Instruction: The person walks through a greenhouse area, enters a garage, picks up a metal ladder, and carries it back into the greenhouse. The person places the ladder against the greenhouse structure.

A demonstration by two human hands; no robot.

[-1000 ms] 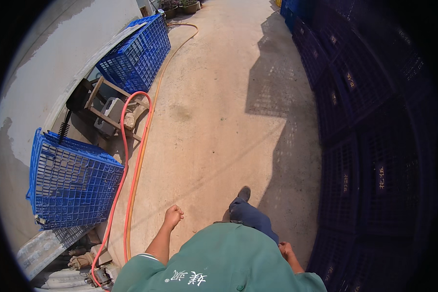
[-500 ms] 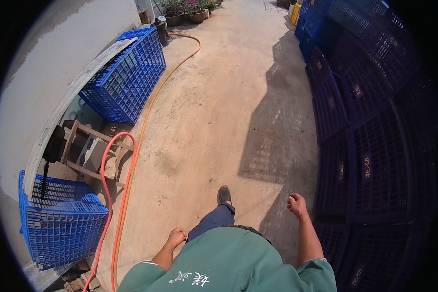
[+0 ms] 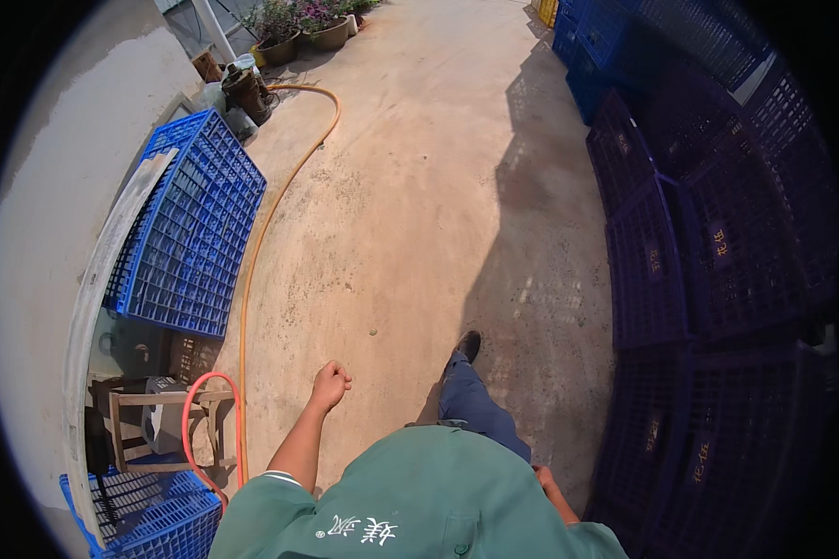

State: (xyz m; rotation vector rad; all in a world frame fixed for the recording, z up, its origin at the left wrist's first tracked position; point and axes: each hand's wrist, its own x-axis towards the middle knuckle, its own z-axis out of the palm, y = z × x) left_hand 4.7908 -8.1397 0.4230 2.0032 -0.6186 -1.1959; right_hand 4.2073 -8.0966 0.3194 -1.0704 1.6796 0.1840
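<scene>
My left hand (image 3: 331, 384) swings out in front of me over the concrete ground, its fingers curled in a loose fist. Nothing shows in it. Close by my right hip is my right hand (image 3: 545, 482), partly covered by my green shirt (image 3: 410, 503), so its fingers are hard to make out. Neither hand touches any crate or hose. A dark shoe (image 3: 471, 346) and a blue trouser leg (image 3: 475, 396) reach forward on the right.
Blue crates (image 3: 196, 224) stand along the left wall beside a wooden frame (image 3: 163, 399). An orange hose (image 3: 252, 252) and a red hose (image 3: 188, 419) lie near them. Stacked dark purple crates (image 3: 653, 261) line the right. Potted plants (image 3: 326, 37) stand far left.
I have walked forward; the crates and hoses have slid nearer. My left hand has swung forward, while my right hand has dropped back beside my hip. The other leg now leads.
</scene>
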